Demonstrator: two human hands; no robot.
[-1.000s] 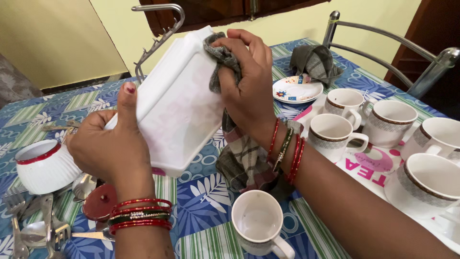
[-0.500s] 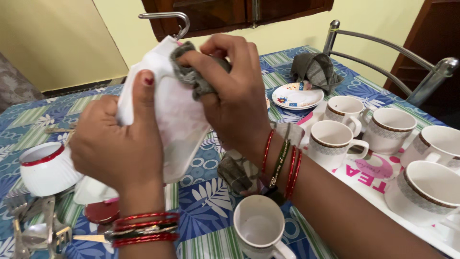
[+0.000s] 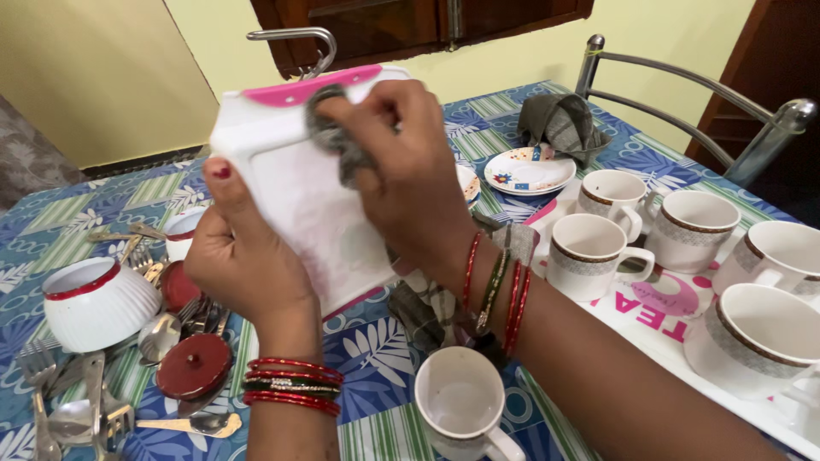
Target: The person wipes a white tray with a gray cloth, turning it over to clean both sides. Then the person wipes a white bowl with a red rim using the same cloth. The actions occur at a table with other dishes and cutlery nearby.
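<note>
Wiping white tray (image 3: 295, 192) with checked cloth (image 3: 337, 141); tray held up tilted above surface (image 3: 376, 341), pink rim on top. Left hand (image 3: 243, 256) clamped on tray's lower-left edge, thumb over the face. Right hand (image 3: 401, 175) bunched tight around cloth, pressing it near tray's upper edge; rest of cloth hanging down behind wrist toward surface. Looks mid-wipe: upper part under the cloth, lower face not covered right now; dry or wet, cannot tell. Plenty seemingly left around: empty white mug (image 3: 461, 410) just below the arms, banded cups (image 3: 589, 252) on a second tray at right, ribbed white bowl (image 3: 94, 303), red lid (image 3: 192, 367), spoons and forks (image 3: 85, 410) at left. Another cloth (image 3: 559, 124) sitting by small plate (image 3: 530, 171) farther back.
</note>
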